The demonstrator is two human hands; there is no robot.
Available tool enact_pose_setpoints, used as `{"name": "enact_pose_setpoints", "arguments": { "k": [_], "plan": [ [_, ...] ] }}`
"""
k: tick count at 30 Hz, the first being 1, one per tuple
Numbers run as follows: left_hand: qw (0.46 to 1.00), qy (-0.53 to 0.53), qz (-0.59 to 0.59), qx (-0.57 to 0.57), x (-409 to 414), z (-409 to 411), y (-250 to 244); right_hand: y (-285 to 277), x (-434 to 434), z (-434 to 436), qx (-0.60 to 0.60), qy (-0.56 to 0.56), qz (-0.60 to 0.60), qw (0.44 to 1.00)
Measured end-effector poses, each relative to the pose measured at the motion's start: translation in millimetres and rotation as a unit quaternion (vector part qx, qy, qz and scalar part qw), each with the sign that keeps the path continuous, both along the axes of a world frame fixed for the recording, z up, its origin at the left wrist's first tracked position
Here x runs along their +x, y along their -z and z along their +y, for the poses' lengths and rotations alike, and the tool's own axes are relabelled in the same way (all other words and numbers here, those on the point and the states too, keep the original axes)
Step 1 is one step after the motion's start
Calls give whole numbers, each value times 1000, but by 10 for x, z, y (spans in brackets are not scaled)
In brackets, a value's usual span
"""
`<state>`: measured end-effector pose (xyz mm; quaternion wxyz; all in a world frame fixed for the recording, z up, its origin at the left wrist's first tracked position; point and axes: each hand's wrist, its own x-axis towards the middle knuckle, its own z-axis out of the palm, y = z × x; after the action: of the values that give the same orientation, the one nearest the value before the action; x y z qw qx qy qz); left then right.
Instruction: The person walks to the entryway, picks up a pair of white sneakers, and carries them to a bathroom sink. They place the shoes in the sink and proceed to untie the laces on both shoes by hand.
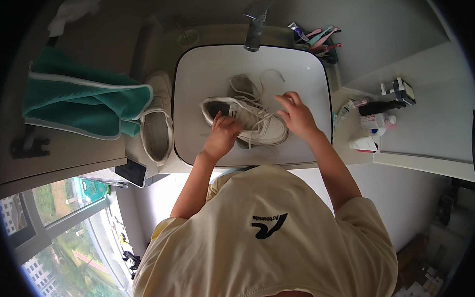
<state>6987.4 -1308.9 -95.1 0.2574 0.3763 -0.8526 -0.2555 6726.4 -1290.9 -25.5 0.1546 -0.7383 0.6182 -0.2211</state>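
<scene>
A worn white lace-up sneaker [266,126] lies in the white washbasin [308,146], toe to the right. Its laces [255,104] are loose, and one lace end curls across the basin behind it. My left hand [223,135] has its curled fingers on the near side of the sneaker, by the tongue. Over the toe end, my right hand [297,117] is raised with thumb and index finger apart; a lace passes close to the thumb. From beneath the sneaker a grey rounded thing [243,84] sticks out, mostly covered, so I cannot tell what it is.
Another white shoe [157,129] stands left of the basin, beside a hanging green towel [87,102]. A phone [131,172] lies near the counter's left edge. The faucet [255,32] overhangs the back rim. Toothbrushes [320,37] stand back right; a bottle [376,121] and tubes lie right.
</scene>
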Motion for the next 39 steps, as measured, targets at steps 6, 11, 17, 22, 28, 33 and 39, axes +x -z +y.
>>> {"name": "enact_pose_setpoints", "arguments": {
  "k": [6,11,17,22,28,33,39],
  "plan": [
    [1000,19,-17,-2,3,-26,-126,195,406,-7,90,-182,74,976],
    [1000,16,-7,15,75,-8,-70,226,305,-111,78,-139,-101,982],
    [999,23,1,34,114,82,-133,305,-1014,-339,-45,370,-332,866],
    [1000,1,3,25,63,78,-25,232,-314,71,-5,155,13,988],
    [1000,9,-11,13,60,39,-71,274,466,150,14,-121,9,993],
    [1000,3,-16,22,60,63,-110,305,401,44,85,-77,-109,987],
    [999,-4,10,50,13,110,-180,258,-463,-283,-13,374,-497,783]
  ]
}}
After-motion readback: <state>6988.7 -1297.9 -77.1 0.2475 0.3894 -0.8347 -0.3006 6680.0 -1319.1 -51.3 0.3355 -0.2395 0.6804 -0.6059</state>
